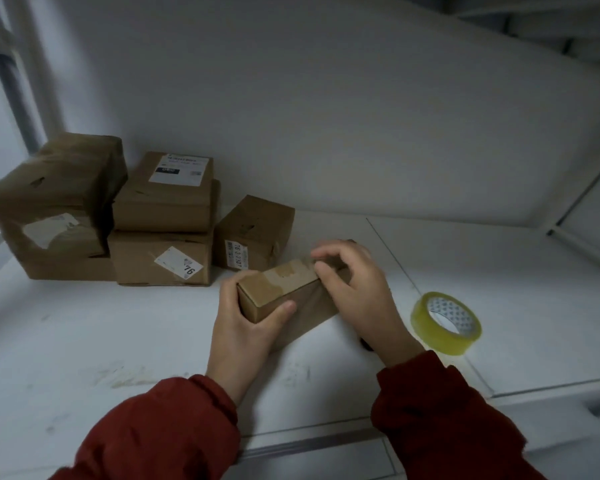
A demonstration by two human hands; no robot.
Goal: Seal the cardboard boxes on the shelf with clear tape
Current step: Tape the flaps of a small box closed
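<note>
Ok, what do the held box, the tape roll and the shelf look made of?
Box: matte brown cardboard, creased edges. Tape roll: glossy, yellowish see-through film, likely plastic, on a white printed core. Shelf: smooth white surface with scuffs; painted metal or laminate, cannot tell.

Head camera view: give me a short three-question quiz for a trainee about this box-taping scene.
1. True or false: the tape roll lies on the shelf, to the right of the right hand, and neither hand holds it.
2. Which hand grips the near end of the small box? A) left hand B) right hand C) neither
3. Fill in: the number on the label of the lower stacked box is ___.
Key: 1 true; 2 A; 3 76.
</note>
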